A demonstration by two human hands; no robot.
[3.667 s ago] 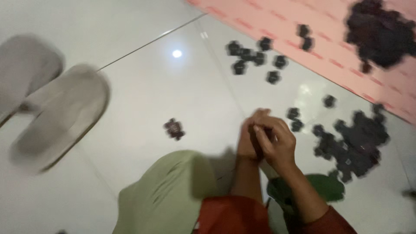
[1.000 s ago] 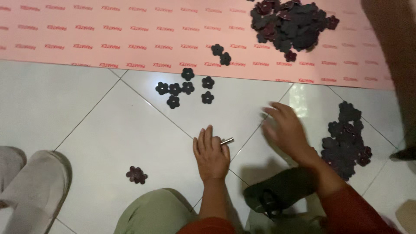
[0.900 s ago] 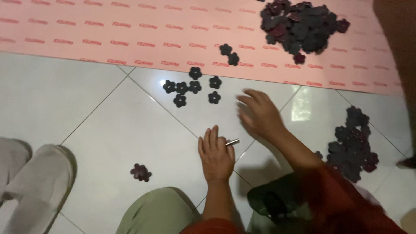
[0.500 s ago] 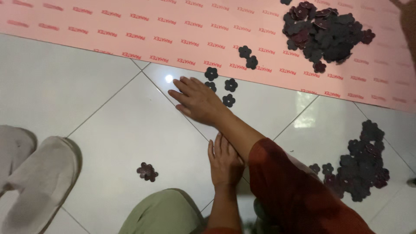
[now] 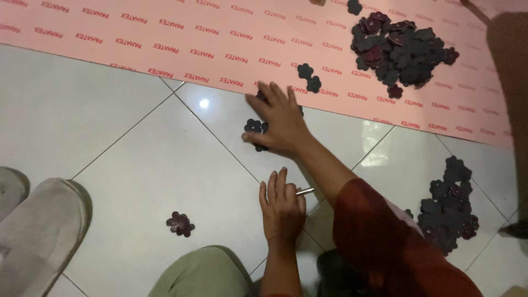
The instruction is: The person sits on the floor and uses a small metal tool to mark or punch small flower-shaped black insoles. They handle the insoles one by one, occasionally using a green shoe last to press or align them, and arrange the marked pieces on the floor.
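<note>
Home floor workspace, white tiled floor [image 5: 137, 165], slippers [image 5: 38, 231], pink sheet [image 5: 165, 38]

The floor [image 5: 137, 181] is laid with large, glossy white tiles, set so that their thin dark grout lines run diagonally across the view. A small bright spot of lamp light [image 5: 204, 103] reflects off one tile, and a paler, broader reflection [image 5: 375, 146] shines on another farther right. Across the top lies a long pink sheet [image 5: 165, 38] printed with rows of small red lettering, its lower edge slanting down toward the right. At the lower left, a pale grey slipper [image 5: 38, 236] rests on the tiles and casts a soft shadow. A dark shadow covers the upper right corner.
</note>
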